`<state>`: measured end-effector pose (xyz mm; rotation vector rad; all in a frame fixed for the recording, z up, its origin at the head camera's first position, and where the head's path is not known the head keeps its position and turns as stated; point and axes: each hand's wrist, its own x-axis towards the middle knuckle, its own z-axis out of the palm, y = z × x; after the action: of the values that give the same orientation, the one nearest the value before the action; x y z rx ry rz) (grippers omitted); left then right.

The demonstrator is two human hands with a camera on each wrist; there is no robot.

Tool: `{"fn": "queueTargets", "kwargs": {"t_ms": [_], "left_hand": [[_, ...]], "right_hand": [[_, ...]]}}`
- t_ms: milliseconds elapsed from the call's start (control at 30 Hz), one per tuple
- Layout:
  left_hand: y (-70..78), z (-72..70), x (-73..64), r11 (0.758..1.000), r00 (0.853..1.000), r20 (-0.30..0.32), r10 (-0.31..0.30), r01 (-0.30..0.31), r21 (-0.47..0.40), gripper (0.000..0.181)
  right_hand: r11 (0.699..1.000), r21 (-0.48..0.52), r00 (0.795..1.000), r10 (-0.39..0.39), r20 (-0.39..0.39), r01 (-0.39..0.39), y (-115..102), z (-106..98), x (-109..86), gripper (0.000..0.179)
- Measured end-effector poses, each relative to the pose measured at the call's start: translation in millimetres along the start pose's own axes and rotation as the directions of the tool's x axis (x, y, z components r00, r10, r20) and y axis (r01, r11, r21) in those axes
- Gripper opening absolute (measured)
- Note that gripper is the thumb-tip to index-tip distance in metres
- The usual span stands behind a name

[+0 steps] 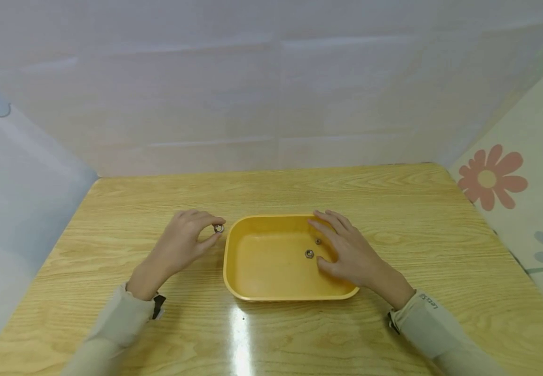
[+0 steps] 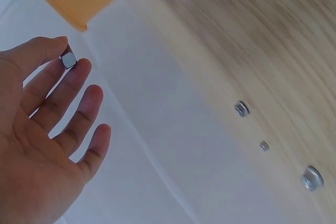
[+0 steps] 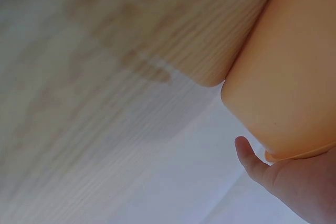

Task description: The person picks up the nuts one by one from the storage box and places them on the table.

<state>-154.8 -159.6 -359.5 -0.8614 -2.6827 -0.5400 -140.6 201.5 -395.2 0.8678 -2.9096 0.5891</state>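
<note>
My left hand (image 1: 182,240), off the tray's left side, pinches a small silver hex nut (image 1: 218,228) between thumb and index fingertip. In the left wrist view the nut's flat side (image 2: 69,60) shows, and the other fingers are loosely spread. The yellow tray (image 1: 271,298) sits before me with two nuts inside, a larger one (image 1: 309,254) and a smaller one (image 1: 318,241). Over the tray's right part reaches my right hand (image 1: 348,253), fingers loosely bent and apart, thumb near the larger nut. Its lower edge overlaps the tray rim in the right wrist view.
On the wooden table (image 2: 273,40) in the left wrist view lie three more metal nuts: a mid-sized one (image 2: 241,108), a tiny one (image 2: 264,145) and a large flanged one (image 2: 312,178). A white-covered wall (image 1: 271,104) stands behind the table; a flower-printed panel (image 1: 511,224) borders the right.
</note>
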Motion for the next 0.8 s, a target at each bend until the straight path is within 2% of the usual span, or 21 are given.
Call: {"fn": "queueTargets", "kwargs": {"t_ms": [633, 800], "left_hand": [[-25.2, -11.8, -17.4, 0.998, 0.998, -0.050, -0.048, 0.050, 0.040, 0.023], [-33.3, -15.2, -22.1, 0.998, 0.996, -0.077, -0.041, 0.044, 0.035, 0.023]], "right_hand": [[1.000, 0.000, 1.000, 0.004, -0.008, -0.004, 1.0, 0.3, 0.0, 0.072], [1.000, -0.005, 1.000, 0.003, -0.011, -0.003, 1.8, 0.7, -0.3, 0.072]]}}
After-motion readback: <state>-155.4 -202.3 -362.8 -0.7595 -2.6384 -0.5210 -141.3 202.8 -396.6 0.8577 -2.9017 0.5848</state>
